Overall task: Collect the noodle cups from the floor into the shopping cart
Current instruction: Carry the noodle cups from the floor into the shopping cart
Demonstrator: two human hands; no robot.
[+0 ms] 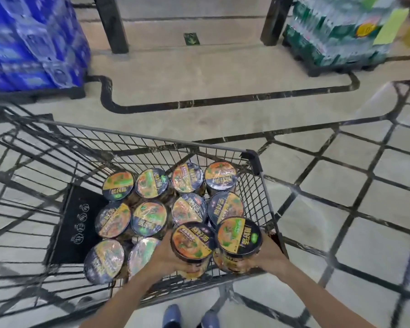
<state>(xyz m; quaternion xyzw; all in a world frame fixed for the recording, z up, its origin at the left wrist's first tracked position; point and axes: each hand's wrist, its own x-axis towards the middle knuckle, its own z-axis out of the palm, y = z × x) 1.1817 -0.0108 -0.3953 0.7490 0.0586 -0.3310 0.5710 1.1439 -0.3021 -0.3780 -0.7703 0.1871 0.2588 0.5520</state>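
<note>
Both hands are down inside the shopping cart (255,155) right now, each wrapped around its own noodle cup. The left hand (162,255) grips the left cup (191,242) from the side and below, and the right hand (269,255) curls round the right cup (239,236) the same way. The fingers are mostly hidden behind the cups, but they're clearly grasping, not loose.

My guess on why they're held like that: a side-and-under grip keeps the foil lids facing up, so each cup can go down flat. They're hovering at the near right corner of the basket, over the one spot that looks like it has room; everything else on that side is packed tight.

Counting what's already sitting in the cart: four lids along the far row (171,183), four in the middle row (169,215), and two in the near row (118,256) on the left. That's ten resting plus the two in hand, so twelve showing (anything buried underneath I can't see). All are upright, lids touching their neighbours.

No loose cups on the floor (223,91) that I can spot, so this reads like a late batch. Also around: one stack of blue-wrapped packs (31,41) top left, and one green stack (336,31) top right.
</note>
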